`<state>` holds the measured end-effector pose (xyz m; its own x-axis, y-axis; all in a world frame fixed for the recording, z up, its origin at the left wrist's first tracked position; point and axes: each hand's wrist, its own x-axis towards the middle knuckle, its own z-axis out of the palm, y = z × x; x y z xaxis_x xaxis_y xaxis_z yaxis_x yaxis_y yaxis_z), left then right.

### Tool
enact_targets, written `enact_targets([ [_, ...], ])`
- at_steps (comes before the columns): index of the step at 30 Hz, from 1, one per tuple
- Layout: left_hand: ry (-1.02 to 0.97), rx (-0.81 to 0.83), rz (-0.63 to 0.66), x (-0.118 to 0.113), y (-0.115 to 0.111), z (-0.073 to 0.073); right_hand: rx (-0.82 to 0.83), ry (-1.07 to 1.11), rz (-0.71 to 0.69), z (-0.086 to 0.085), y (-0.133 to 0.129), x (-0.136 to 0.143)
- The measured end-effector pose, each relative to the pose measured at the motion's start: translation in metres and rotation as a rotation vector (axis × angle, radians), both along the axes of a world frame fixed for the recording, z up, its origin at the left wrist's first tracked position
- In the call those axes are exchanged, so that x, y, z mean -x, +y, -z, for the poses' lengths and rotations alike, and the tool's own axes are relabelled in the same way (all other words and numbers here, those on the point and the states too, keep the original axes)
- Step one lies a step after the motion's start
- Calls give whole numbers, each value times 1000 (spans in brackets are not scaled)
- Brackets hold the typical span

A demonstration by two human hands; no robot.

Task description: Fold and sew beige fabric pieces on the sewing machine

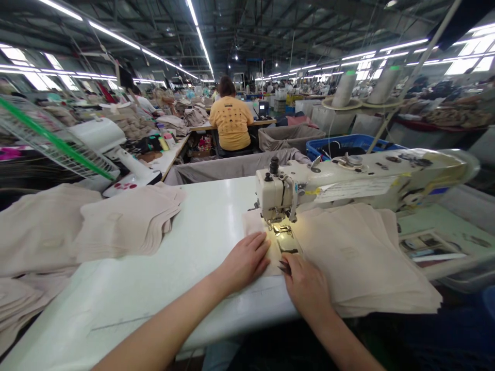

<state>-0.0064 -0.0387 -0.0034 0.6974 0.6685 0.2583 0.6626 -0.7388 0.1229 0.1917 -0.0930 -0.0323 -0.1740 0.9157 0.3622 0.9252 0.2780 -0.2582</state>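
My left hand lies flat, fingers stretched, on a beige fabric piece just left of the sewing machine's needle area. My right hand is closed around small dark thread snips, whose pointed blades stick out to the left. It rests at the near end of the shiny plate in front of the needle. Above both hands is the head of the sewing machine, its lamp lighting the cloth. A stack of beige fabric pieces lies beside my right hand, partly under the machine arm.
More beige fabric stacks lie on the left of the white table. A white desk fan stands behind them. Thread cones rise behind the machine. A person in a yellow shirt sits ahead, beyond a grey cloth-lined bin.
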Motion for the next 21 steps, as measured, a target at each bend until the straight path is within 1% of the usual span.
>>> enact_targets([
  [3,43,15,-23,10,-6,-3,3,2,-1,1,-1,0],
  [6,107,39,-78,17,-25,-17,11,-13,-3,2,-1,-1],
  [9,181,115,-145,13,-47,-33,7,-11,-3,4,-1,-3],
  [11,241,176,-173,9,-51,-37,6,2,-32,4,-1,-4],
  [13,287,166,-230,7,-42,-33,11,32,-91,2,-1,-4],
  [15,298,71,-338,10,-22,-23,11,85,-164,-4,-4,-5],
  [17,242,-47,-454,16,0,-10,-6,148,-253,-12,-8,-9],
  [18,199,-89,-485,20,10,-4,-16,177,-281,-18,-10,-14],
  [19,164,-109,-478,22,18,2,-37,207,-306,-25,-12,-22],
  [20,142,-112,-460,24,23,7,-63,236,-296,-32,-13,-32],
  [21,133,-101,-432,26,26,10,-60,245,-251,-40,-14,-44],
])
